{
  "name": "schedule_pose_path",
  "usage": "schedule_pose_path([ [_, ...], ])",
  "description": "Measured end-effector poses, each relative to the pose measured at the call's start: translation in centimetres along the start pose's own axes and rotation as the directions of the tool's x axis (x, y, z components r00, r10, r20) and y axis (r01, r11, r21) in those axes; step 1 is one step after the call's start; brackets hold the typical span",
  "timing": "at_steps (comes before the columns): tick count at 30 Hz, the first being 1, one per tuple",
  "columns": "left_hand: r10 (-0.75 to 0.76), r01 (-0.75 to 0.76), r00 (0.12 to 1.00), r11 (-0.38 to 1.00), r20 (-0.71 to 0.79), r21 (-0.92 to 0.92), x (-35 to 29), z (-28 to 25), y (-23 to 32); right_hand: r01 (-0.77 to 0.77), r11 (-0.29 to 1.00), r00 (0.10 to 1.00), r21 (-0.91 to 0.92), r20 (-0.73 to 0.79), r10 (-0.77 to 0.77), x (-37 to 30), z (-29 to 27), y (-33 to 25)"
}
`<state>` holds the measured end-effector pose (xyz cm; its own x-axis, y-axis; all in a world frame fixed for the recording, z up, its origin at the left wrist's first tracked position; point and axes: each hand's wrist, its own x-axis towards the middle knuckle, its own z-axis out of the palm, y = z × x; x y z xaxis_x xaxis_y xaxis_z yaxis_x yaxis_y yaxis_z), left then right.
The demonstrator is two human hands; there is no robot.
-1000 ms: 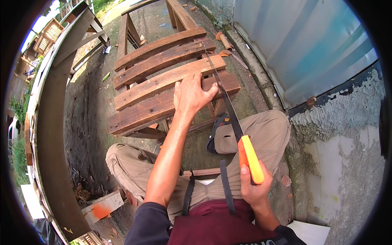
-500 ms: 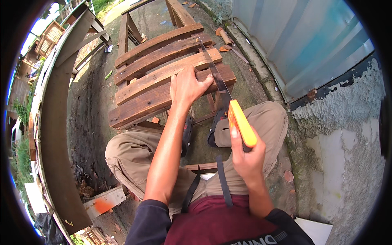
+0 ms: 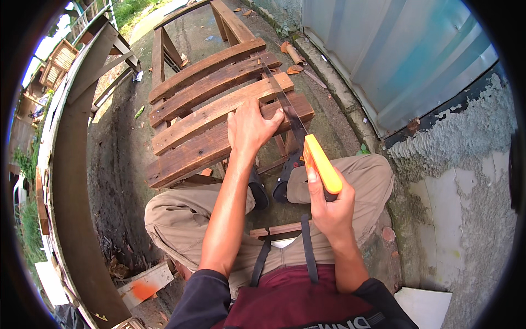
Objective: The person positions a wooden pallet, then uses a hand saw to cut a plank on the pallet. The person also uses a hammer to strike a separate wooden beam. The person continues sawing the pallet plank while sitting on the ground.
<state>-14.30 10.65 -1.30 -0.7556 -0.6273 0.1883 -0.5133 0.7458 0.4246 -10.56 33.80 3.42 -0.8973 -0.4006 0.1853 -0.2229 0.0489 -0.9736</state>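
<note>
A handsaw with a yellow handle (image 3: pixel 324 167) is in my right hand (image 3: pixel 335 211), whose fingers wrap round the grip. Its dark blade (image 3: pixel 286 102) slants away from me across the right-hand part of a slatted wooden bench top. My left hand (image 3: pixel 252 127) presses on the nearest brown plank (image 3: pixel 189 155); its fingers curl over the far edge into the gap, and the thumb points toward the blade. Beyond it lies a lighter plank (image 3: pixel 205 117), with more slats behind. Whether the teeth have cut into the wood, I cannot tell.
My bent knees flank the near side of the bench. To the left runs a long wooden frame (image 3: pixel 76 192), with an orange-marked board (image 3: pixel 145 286) beside it. A corrugated metal sheet (image 3: pixel 394 60) and a rough wall (image 3: pixel 460 203) stand at the right. A clay-coloured tube (image 3: pixel 294 54) lies by the kerb.
The whole view has shifted slightly. Both hands keep their holds, and the saw lies across the planks in almost the same place.
</note>
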Motion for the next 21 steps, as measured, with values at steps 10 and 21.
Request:
schedule_pose_path([
  [10,0.13,-0.128,0.988,0.991,-0.077,0.035,-0.1,0.3,-0.7,-0.192,0.981,0.981,-0.017,-0.009,0.192,-2.8,-2.9,-0.4],
  [21,0.147,-0.143,0.982,0.989,-0.114,0.045,-0.2,1.0,-0.9,-0.146,0.952,0.989,-0.268,-0.067,0.133,-5.4,-3.8,-2.8],
])
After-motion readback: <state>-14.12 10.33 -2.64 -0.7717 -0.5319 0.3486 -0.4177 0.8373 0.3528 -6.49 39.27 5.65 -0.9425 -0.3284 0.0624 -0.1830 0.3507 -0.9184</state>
